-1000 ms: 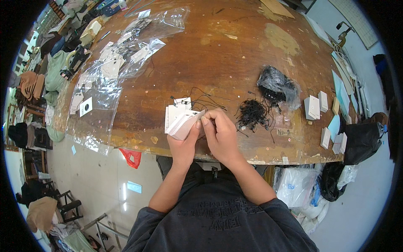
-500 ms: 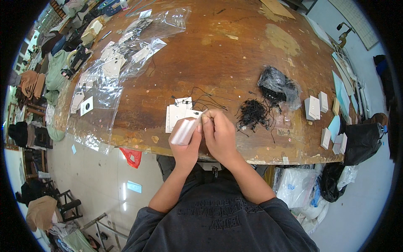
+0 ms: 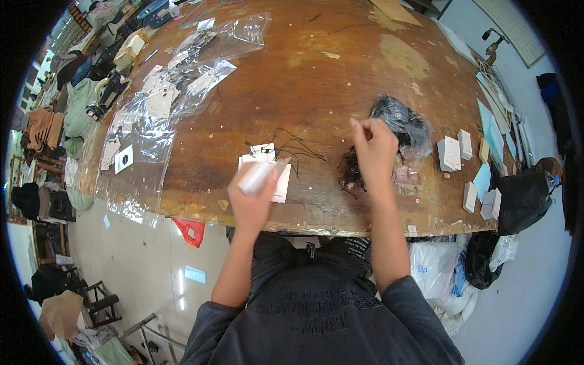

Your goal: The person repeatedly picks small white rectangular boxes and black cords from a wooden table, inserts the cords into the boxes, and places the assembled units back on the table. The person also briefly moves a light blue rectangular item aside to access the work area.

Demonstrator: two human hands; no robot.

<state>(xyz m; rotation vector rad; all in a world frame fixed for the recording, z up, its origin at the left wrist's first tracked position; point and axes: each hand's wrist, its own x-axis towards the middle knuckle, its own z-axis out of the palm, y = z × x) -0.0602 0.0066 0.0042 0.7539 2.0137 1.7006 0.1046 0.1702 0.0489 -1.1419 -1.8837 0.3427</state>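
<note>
My left hand (image 3: pixel 248 201) is closed round a pale, shiny stack (image 3: pixel 255 177), blurred by motion, perhaps of small tags. Just beyond and beneath it lie several white tags (image 3: pixel 281 185) on the table, with black strings (image 3: pixel 298 148) trailing off to the right. My right hand (image 3: pixel 376 148) is raised over the tangled pile of black tag strings (image 3: pixel 351 167), partly covering it. Its thumb and forefinger are pinched together; whatever is between them is too small to make out. Right behind that hand sits a clear plastic bag (image 3: pixel 404 121) with more black strings inside.
Large clear plastic bags (image 3: pixel 143 176) with loose tags spread over the left of the wooden table (image 3: pixel 292 91). Small stacks of white tags (image 3: pixel 449 155) stand at the right, near a black bag (image 3: pixel 528 205). A red bag (image 3: pixel 190 232) hangs at the front edge.
My right hand has left the stack and moved right, over the black strings. My left hand has shifted slightly left with the stack, uncovering more of the white tags.
</note>
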